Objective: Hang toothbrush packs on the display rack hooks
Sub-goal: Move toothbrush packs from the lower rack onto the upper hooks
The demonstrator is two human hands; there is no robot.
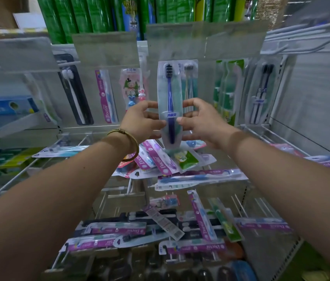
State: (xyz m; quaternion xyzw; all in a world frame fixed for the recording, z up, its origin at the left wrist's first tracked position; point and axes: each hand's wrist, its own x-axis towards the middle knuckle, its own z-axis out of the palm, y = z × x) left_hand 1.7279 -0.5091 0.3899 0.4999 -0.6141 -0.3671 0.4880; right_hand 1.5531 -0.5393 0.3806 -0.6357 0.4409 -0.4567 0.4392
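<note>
A clear toothbrush pack [170,92] with a dark-blue brush stands upright in the middle of the head view. My left hand [141,120] grips its left edge and my right hand [198,120] grips its right edge, both near the pack's lower half. The pack's top sits just under a clear price-tag flap [180,41] of the display rack; the hook behind it is hidden. A similar pack [189,82] hangs right behind it.
Hung packs fill the rack: a black one [74,92], a purple Doctor pack [106,96], a pink child's pack [133,86], green packs [227,90]. Loose packs lie piled on the wire shelf [180,177] and in the lower bin [160,234]. White hooks [293,41] jut out at upper right.
</note>
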